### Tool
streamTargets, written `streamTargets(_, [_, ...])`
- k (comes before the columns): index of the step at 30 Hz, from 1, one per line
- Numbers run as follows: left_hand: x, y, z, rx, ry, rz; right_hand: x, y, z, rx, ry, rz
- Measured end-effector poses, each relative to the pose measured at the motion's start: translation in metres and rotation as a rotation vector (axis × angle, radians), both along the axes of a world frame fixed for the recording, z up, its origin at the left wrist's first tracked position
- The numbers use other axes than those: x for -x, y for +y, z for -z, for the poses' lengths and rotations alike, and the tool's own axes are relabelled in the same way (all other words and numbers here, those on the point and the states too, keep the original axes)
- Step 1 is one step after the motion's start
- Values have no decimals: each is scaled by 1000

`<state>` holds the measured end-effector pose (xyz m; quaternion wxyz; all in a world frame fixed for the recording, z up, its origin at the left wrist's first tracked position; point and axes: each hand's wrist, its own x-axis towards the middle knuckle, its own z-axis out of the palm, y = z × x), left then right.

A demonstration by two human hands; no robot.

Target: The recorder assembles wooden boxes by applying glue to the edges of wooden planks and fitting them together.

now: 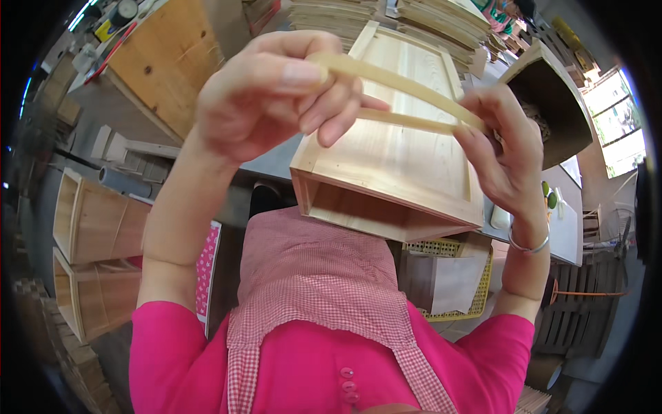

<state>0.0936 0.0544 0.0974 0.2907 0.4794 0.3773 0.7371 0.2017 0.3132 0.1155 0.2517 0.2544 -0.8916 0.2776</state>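
Observation:
Between my two raised hands stretches a wide tan rubber band (407, 86), with two strands showing one above the other. My left hand (276, 90) is closed, pinching one end with thumb and fingers; motion blurs it slightly. At the other end, my right hand (502, 138) has thumb and fingers closed around the band. Beneath both hands lies a pale wooden box (407, 159) with a framed panel on top. Its open end faces me, and the inside is dark. The band hangs above the box, apart from its panel.
Stacks of thin boards (441, 27) stand behind the box. A dark-lined open box (552, 103) is at the right, a large wooden panel (162, 62) at the left. Two wooden boxes (103, 221) stand lower left; a yellow basket (483, 290) sits below the table. Another person (507, 14) is far back.

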Motion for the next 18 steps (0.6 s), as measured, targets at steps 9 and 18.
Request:
streamTargets(9, [9, -89, 28, 464, 1250, -720, -99, 105, 22, -131, 216, 311])
streamTargets(18, [-31, -112, 192, 722, 1597, -785, -143, 78, 171, -236, -182, 340])
